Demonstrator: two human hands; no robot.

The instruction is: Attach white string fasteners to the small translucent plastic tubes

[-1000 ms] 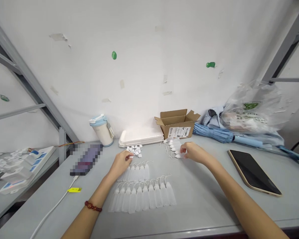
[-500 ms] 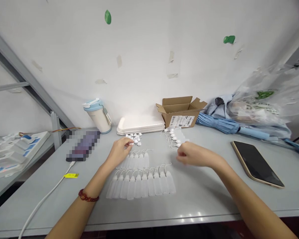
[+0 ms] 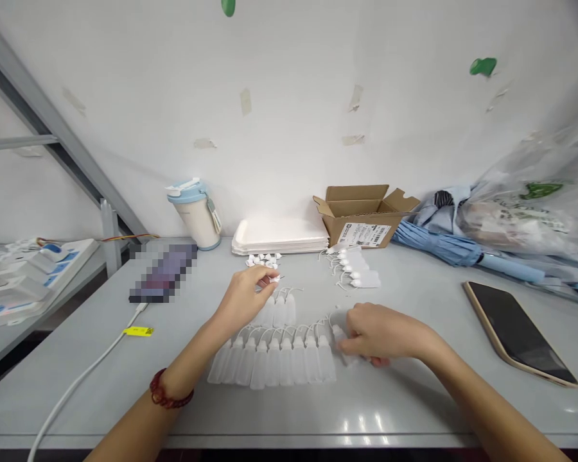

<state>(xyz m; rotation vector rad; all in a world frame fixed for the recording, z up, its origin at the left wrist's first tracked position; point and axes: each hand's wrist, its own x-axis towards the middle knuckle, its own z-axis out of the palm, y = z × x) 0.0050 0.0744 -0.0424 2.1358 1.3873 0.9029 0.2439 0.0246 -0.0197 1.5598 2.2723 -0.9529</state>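
Translucent squeeze bottles [image 3: 272, 366] with thin white strings lie side by side, necks to 12 o'clock. At their 3 o'clock end, a partly hidden bottle [image 3: 338, 335] tilts its neck towards 11. A shorter row [image 3: 280, 311] lies at 12 o'clock; a looser cluster [image 3: 366, 278], towards 1, points necks to 9. White caps [image 3: 264, 258] lie heaped at 12; one pinched cap [image 3: 275, 280] sits at their 5 o'clock.

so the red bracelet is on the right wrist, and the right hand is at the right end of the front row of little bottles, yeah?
Not quite: the head view shows the red bracelet on the left wrist. The right hand is indeed at the right end of the front row of little bottles.
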